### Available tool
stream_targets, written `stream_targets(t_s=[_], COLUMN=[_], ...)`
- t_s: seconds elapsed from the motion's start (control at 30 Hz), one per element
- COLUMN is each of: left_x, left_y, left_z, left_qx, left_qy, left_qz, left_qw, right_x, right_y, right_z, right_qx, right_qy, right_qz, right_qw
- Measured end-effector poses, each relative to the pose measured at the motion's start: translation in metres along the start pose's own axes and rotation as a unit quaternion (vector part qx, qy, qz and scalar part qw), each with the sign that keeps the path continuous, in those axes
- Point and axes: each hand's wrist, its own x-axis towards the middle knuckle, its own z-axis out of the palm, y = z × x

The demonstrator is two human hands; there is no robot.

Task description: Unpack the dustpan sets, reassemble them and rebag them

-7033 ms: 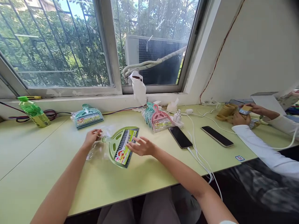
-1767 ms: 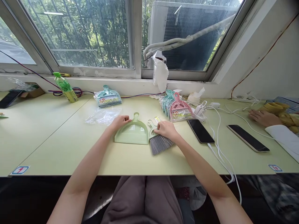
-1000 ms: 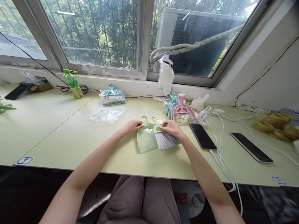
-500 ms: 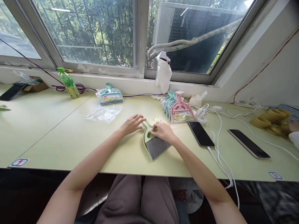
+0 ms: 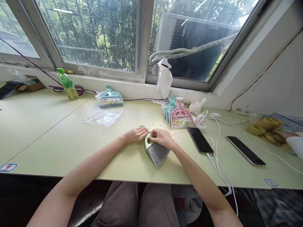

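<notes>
A small green dustpan [image 5: 145, 152] lies on the table in front of me, with a matching green hand brush [image 5: 159, 154] with grey bristles resting in it. My left hand [image 5: 136, 135] lies flat over the dustpan's handle, fingers stretched out, and the handle's looped end shows beyond them. The fingers of my right hand [image 5: 162, 138] are closed on the brush's green body, beside its oval hole. Behind the right hand lies a yellow printed card [image 5: 161, 126].
Wrapped teal brush sets [image 5: 110, 97] and a pink wrapped set [image 5: 181, 115] stand near the window. A clear plastic bag [image 5: 103, 116], a green bottle [image 5: 68, 85], a phone [image 5: 200, 140] on a white cable, and another dark device [image 5: 245, 150] share the table. Another person's hand [image 5: 282, 135] touches yellow items.
My left hand has come down and flattened over the dustpan's handle. My right hand still grips the brush, which sits slightly differently in the pan. The view has shifted a little.
</notes>
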Motion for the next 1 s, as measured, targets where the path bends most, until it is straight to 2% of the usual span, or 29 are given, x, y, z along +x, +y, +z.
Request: stream_targets(t_s=[0.17,0.3,0.43,0.53,0.73,1.0], left_x=[0.003,0.004,0.006,0.005,0.000,0.001], left_y=[0.001,0.001,-0.002,-0.005,-0.004,-0.002], left_z=[-0.001,-0.003,-0.007,-0.006,0.003,0.006], left_qx=[0.034,-0.007,-0.090,-0.099,-0.105,-0.096], left_qy=[-0.023,-0.048,-0.028,-0.033,-0.036,-0.025], left_qz=[0.013,-0.002,-0.053,-0.087,-0.089,-0.080], left_qw=[0.999,0.999,0.994,0.991,0.990,0.992], right_x=[0.004,0.003,0.001,0.001,0.002,0.006], right_y=[0.005,0.003,-0.001,-0.002,0.003,0.006], right_z=[0.002,0.002,0.000,0.000,0.005,0.010], right_qx=[0.019,0.015,-0.008,-0.021,-0.019,-0.016], right_qy=[-0.017,-0.015,0.006,0.011,0.010,0.003], right_qz=[0.007,0.009,0.017,0.019,0.013,0.014], right_qw=[1.000,1.000,1.000,1.000,1.000,1.000])
